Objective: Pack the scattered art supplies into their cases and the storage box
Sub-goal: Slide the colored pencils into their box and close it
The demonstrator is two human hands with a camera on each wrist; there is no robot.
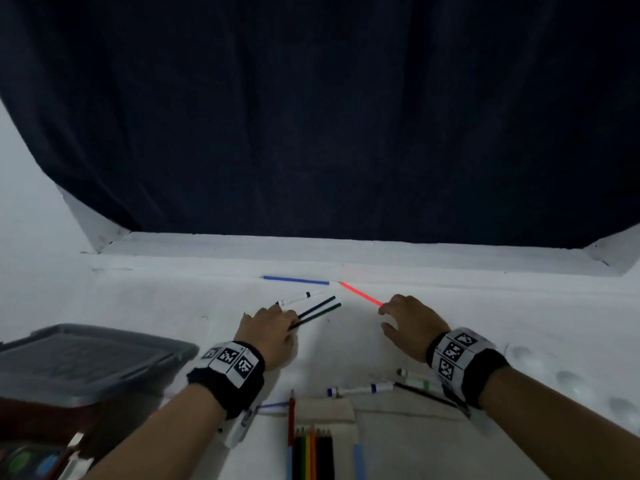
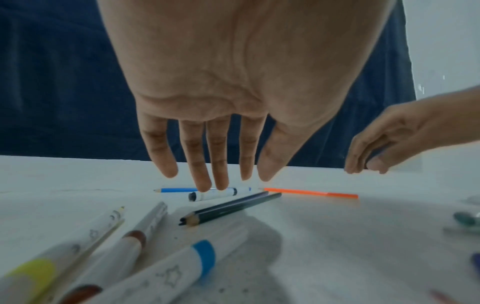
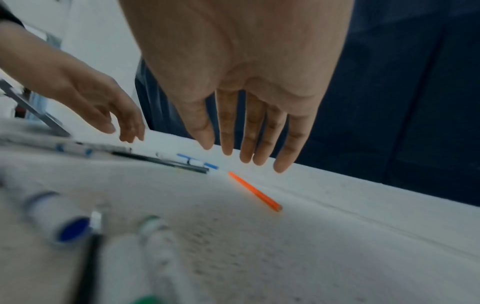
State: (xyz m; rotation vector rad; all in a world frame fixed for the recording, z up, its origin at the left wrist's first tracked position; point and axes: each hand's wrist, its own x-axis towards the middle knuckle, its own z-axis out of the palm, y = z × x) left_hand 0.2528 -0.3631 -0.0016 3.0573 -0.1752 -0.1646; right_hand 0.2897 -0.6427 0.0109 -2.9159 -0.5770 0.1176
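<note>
Two dark coloured pencils [image 1: 316, 311] lie side by side on the white table, their near ends under my left hand [image 1: 280, 317]. That hand hovers with straight fingers [image 2: 205, 181], whose tips are over a white marker [image 2: 215, 194] and hold nothing. A blue pencil [image 1: 296, 280] and an orange-red pencil [image 1: 362, 294] lie further back. My right hand [image 1: 388, 317] is spread open just above the near end of the orange-red pencil [image 3: 255, 192], gripping nothing. A canvas pencil case [image 1: 325, 420] with several coloured pencils lies near me.
A grey-lidded storage box [image 1: 79, 358] stands at the left. More markers [image 1: 360, 389] and a thin dark pencil [image 1: 426, 394] lie under my right wrist. Blurred markers [image 2: 202, 257] lie below my left wrist. A dark curtain [image 1: 329, 116] hangs behind the table's raised back edge.
</note>
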